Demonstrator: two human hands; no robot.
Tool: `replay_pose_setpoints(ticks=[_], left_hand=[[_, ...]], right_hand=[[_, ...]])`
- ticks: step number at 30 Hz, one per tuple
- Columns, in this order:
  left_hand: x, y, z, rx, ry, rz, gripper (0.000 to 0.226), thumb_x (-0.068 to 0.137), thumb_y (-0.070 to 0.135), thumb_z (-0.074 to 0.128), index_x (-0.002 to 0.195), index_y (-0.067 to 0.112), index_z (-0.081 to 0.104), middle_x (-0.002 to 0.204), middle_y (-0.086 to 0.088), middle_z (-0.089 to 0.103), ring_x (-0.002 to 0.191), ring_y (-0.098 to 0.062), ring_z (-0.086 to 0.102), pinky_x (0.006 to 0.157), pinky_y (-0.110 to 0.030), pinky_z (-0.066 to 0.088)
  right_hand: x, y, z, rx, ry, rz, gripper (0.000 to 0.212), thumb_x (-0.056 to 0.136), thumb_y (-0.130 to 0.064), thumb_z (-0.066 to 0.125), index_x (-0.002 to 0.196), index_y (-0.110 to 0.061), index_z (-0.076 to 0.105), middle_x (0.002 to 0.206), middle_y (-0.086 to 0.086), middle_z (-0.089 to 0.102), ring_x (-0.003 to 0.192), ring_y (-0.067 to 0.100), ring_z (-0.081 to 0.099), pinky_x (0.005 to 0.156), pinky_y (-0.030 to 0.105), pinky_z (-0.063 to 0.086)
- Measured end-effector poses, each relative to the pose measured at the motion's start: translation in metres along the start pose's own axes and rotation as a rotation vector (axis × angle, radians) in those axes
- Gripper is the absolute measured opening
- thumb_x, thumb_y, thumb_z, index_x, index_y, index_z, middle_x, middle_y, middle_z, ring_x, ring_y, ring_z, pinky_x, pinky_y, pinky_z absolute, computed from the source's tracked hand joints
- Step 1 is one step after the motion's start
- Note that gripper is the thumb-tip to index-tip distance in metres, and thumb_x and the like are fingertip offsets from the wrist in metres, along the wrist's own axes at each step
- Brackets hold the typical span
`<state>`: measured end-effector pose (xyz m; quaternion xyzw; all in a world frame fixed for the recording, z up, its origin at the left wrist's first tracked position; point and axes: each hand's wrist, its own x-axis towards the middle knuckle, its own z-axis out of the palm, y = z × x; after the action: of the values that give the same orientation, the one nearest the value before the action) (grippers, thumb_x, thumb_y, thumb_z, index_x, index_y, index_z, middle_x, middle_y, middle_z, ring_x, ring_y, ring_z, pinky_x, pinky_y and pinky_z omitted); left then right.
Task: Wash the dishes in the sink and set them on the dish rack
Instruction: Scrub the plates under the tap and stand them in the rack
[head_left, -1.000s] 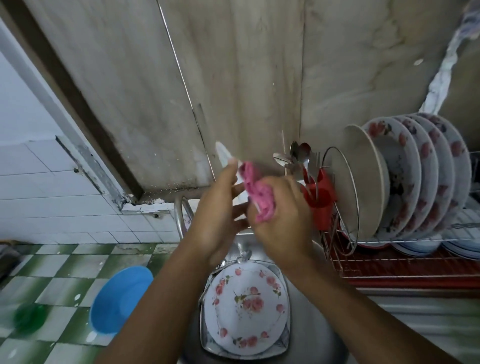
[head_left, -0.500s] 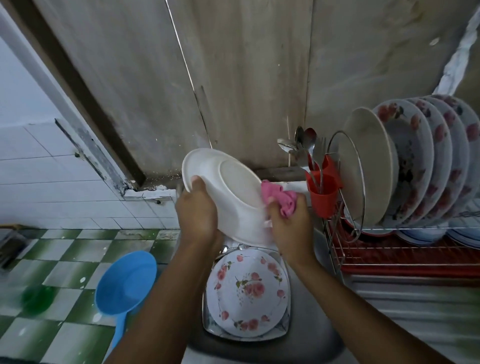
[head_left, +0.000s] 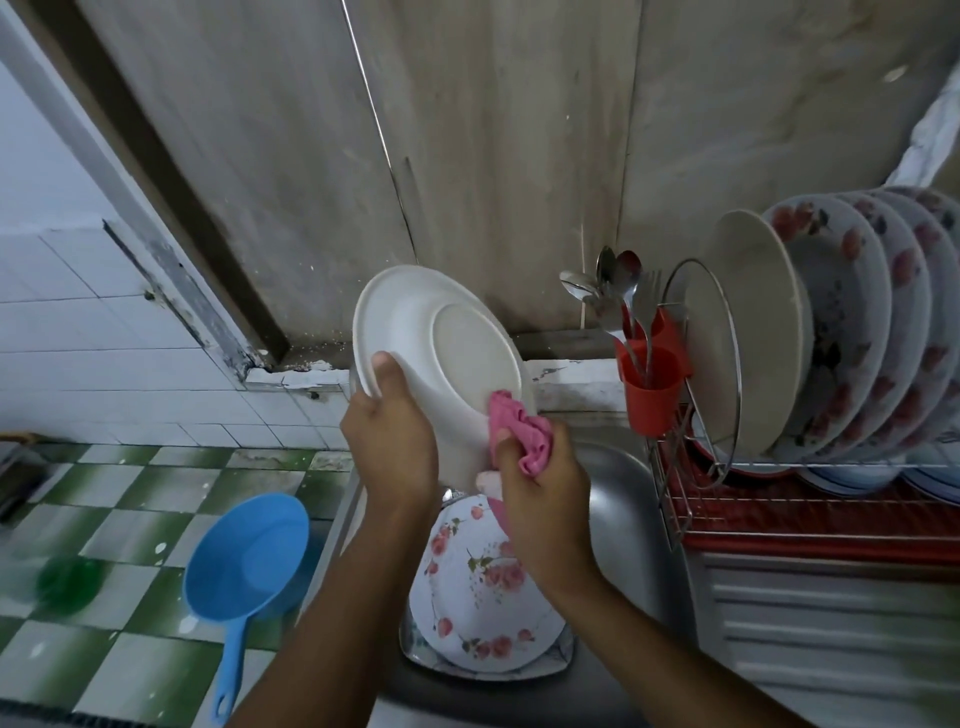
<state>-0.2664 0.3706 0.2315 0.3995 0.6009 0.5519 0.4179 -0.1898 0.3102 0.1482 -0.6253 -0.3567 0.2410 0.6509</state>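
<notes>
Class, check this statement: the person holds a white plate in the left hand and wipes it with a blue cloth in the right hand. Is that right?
Not quite. The head view shows the cloth is pink, not blue. The left hand does hold the white plate, and the right hand wipes it with that cloth.

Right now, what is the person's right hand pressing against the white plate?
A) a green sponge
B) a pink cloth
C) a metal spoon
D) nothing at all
B: the right hand grips a pink cloth bunched against the back of the white plate, while the left hand holds the plate by its rim over the sink.
</notes>
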Motion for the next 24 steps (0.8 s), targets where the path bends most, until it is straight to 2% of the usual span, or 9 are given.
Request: replay_pose_setpoints(ticks=[4, 6, 8, 11, 14, 17, 20, 22, 24], left_hand=[[-0.002, -0.007, -0.015, 0.091, -0.074, 0.055, 0.035, 0.102, 0.053, 0.049, 0.099, 0.021, 0.061, 0.089, 0.002, 0.065, 0.084, -0.014, 0.063, 0.073, -0.033, 0.050], [-0.009, -0.011, -0.024, 0.167, -0.169, 0.122, 0.032, 0.102, 0.052, 0.048, 0.094, 0.024, 0.063, 0.087, 0.005, 0.066, 0.079, -0.009, 0.064, 0.063, -0.027, 0.049], [-0.013, -0.013, -0.030, 0.222, -0.242, 0.164, 0.027, 0.101, 0.050, 0.050, 0.088, 0.030, 0.062, 0.084, 0.009, 0.067, 0.073, -0.003, 0.064, 0.055, -0.018, 0.047], [-0.007, -0.015, -0.037, 0.322, -0.311, 0.174, 0.029, 0.101, 0.048, 0.051, 0.081, 0.030, 0.060, 0.076, 0.011, 0.064, 0.063, 0.000, 0.061, 0.046, -0.008, 0.041], [-0.005, -0.023, -0.040, 0.431, -0.370, 0.175, 0.037, 0.102, 0.047, 0.049, 0.089, 0.019, 0.070, 0.070, 0.005, 0.066, 0.057, 0.005, 0.062, 0.048, -0.012, 0.042], [-0.010, -0.028, -0.032, 0.336, -0.379, 0.048, 0.048, 0.105, 0.053, 0.035, 0.086, 0.026, 0.071, 0.061, 0.013, 0.067, 0.058, 0.010, 0.061, 0.062, -0.022, 0.042], [-0.012, -0.032, -0.028, 0.274, -0.351, -0.037, 0.070, 0.089, 0.076, 0.019, 0.086, 0.032, 0.073, 0.078, 0.012, 0.072, 0.080, -0.001, 0.065, 0.084, -0.032, 0.046], [-0.013, -0.036, -0.027, 0.250, -0.337, -0.054, 0.081, 0.084, 0.081, 0.017, 0.088, 0.026, 0.076, 0.083, 0.003, 0.076, 0.086, -0.012, 0.070, 0.088, -0.037, 0.053], [-0.013, -0.036, -0.021, 0.236, -0.332, -0.040, 0.074, 0.093, 0.076, 0.018, 0.084, 0.028, 0.074, 0.079, 0.007, 0.074, 0.082, -0.005, 0.069, 0.075, -0.027, 0.052]], right_hand=[[0.046, 0.032, -0.008, -0.061, 0.115, 0.185, 0.011, 0.101, -0.023, 0.059, 0.109, -0.015, 0.057, 0.093, -0.001, 0.068, 0.074, 0.003, 0.066, 0.053, 0.010, 0.045], [0.075, 0.048, -0.010, -0.129, 0.092, 0.277, 0.023, 0.100, -0.028, 0.059, 0.114, -0.010, 0.059, 0.097, 0.000, 0.067, 0.089, 0.019, 0.068, 0.061, 0.018, 0.047], [0.099, 0.051, -0.010, -0.186, 0.054, 0.290, 0.025, 0.099, -0.033, 0.060, 0.109, -0.010, 0.063, 0.096, 0.004, 0.068, 0.093, 0.027, 0.067, 0.075, 0.031, 0.051], [0.127, 0.032, -0.005, -0.251, -0.001, 0.212, 0.019, 0.097, -0.031, 0.061, 0.099, -0.013, 0.066, 0.091, 0.005, 0.069, 0.087, 0.027, 0.065, 0.081, 0.036, 0.052], [0.133, -0.004, 0.010, -0.302, -0.117, 0.044, 0.015, 0.096, -0.029, 0.063, 0.093, -0.015, 0.067, 0.084, 0.007, 0.069, 0.078, 0.028, 0.067, 0.076, 0.045, 0.058], [0.096, -0.024, 0.024, -0.408, -0.261, -0.238, 0.025, 0.093, -0.036, 0.065, 0.105, -0.014, 0.067, 0.089, 0.007, 0.071, 0.080, 0.026, 0.065, 0.070, 0.035, 0.052], [0.067, -0.024, 0.020, -0.380, -0.363, -0.451, 0.028, 0.090, -0.041, 0.062, 0.101, -0.017, 0.067, 0.091, -0.002, 0.065, 0.082, 0.019, 0.061, 0.069, 0.032, 0.047], [0.085, -0.016, 0.018, -0.432, -0.285, -0.387, 0.028, 0.089, -0.045, 0.058, 0.095, -0.019, 0.066, 0.089, -0.005, 0.059, 0.085, 0.021, 0.059, 0.071, 0.032, 0.043], [0.096, -0.013, 0.020, -0.459, -0.173, -0.300, 0.022, 0.088, -0.039, 0.062, 0.090, -0.017, 0.065, 0.089, -0.001, 0.061, 0.087, 0.027, 0.060, 0.072, 0.035, 0.047]])
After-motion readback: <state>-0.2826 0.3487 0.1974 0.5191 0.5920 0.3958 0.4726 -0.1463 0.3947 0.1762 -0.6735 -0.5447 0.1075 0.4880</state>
